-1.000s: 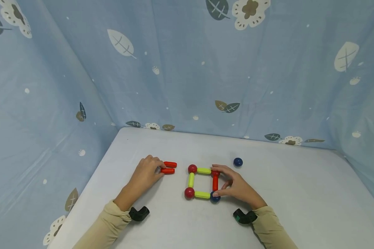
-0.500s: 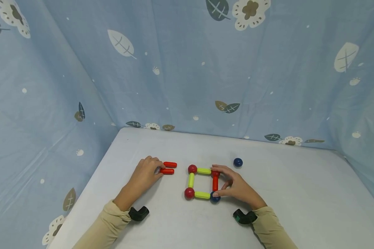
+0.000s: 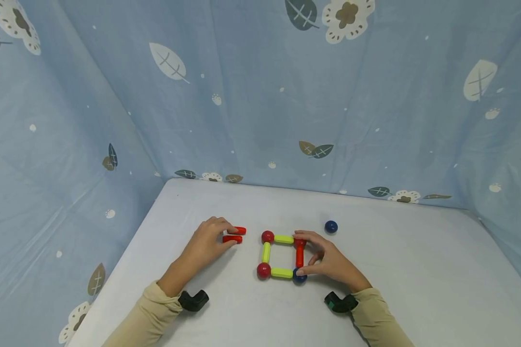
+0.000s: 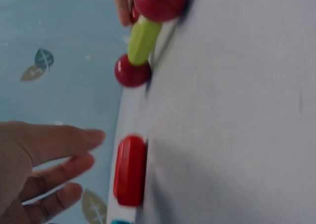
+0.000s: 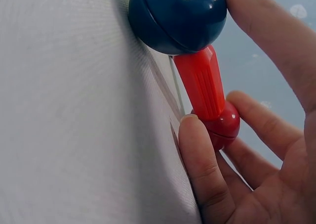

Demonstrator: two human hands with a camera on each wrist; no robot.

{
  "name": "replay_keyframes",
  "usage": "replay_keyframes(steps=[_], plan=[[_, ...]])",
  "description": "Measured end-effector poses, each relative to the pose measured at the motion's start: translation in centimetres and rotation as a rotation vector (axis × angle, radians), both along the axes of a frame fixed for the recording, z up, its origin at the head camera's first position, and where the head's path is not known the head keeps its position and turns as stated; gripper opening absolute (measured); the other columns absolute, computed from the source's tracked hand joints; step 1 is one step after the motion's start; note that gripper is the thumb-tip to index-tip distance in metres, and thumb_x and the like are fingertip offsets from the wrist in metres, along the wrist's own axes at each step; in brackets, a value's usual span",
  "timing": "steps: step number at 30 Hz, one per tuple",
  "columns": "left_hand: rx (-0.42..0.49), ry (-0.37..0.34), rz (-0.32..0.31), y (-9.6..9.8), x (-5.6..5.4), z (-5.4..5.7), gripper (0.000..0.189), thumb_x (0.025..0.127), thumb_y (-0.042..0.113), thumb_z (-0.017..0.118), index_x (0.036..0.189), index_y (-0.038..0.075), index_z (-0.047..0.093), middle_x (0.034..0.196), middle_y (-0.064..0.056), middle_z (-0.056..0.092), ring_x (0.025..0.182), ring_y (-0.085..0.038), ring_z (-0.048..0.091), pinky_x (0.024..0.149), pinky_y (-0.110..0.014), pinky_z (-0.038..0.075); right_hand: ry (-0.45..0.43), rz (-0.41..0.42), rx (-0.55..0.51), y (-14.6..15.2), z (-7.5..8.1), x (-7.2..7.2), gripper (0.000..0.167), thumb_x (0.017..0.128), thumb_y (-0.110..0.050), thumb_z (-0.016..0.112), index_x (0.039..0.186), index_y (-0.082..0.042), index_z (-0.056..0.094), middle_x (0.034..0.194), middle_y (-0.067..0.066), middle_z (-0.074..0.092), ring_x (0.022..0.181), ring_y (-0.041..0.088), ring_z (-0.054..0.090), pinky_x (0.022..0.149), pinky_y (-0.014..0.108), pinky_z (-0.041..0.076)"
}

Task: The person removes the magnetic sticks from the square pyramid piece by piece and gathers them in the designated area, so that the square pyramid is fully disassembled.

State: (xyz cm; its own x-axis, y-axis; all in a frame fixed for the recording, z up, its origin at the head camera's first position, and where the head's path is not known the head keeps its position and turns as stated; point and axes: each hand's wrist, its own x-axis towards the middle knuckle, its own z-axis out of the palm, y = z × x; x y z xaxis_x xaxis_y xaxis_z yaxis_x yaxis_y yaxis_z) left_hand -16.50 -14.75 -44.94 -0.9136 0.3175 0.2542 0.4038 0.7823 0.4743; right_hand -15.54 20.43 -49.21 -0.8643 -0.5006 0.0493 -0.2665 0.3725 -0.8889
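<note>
Two red rods, the nearer rod and the farther rod, lie side by side on the white table. My left hand hovers around their left ends; in the left wrist view its thumb and fingers stand apart from the red rod seen there. My right hand pinches the right side of a flat square of rods and balls, thumb at the blue ball and fingers at the far red ball. A red rod joins these two; yellow-green rods form the other sides, with red balls at the left corners.
A loose blue ball lies beyond the square, to the right. Blue patterned cloth hangs behind and beside the white table. Something blue barely shows at the left wrist view's lower edge.
My left hand's fingers and thumb have spread and reached slightly right over the red rods, which stay nearly in place. My right hand holds the square as before.
</note>
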Motion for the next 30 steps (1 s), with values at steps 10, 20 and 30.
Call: replay_keyframes(steps=[10,20,30], plan=[[0.088,-0.083,-0.139,4.3,0.6,-0.3,0.026,0.087,0.02,0.085,0.112,0.016,0.078,0.108,0.005,0.072,0.102,-0.016,0.063,0.087,-0.032,0.057,-0.01,0.029,-0.039,0.2,-0.3,0.1,0.079,0.075,-0.021,0.094,0.145,-0.02,0.057,0.157,0.01,0.047,0.126,0.011,0.051,0.075,0.03,0.061],[-0.107,-0.17,-0.203,8.3,0.1,-0.9,0.038,0.091,0.035,0.08,0.124,0.017,0.074,0.119,0.001,0.069,0.106,-0.016,0.057,0.088,-0.03,0.055,0.035,0.013,-0.001,0.0,-0.7,-0.1,0.056,0.088,-0.024,0.083,0.139,-0.015,0.061,0.141,0.007,0.063,0.118,0.003,0.058,0.078,0.028,0.059],[-0.083,-0.266,-0.278,8.8,0.2,-1.4,0.026,0.092,0.032,0.08,0.114,0.02,0.078,0.108,0.007,0.074,0.099,-0.009,0.059,0.084,-0.024,0.052,0.022,-0.018,0.071,0.3,-0.6,-0.2,0.028,0.091,-0.029,0.08,0.118,-0.022,0.073,0.116,-0.004,0.073,0.098,0.007,0.061,0.073,0.024,0.052]])
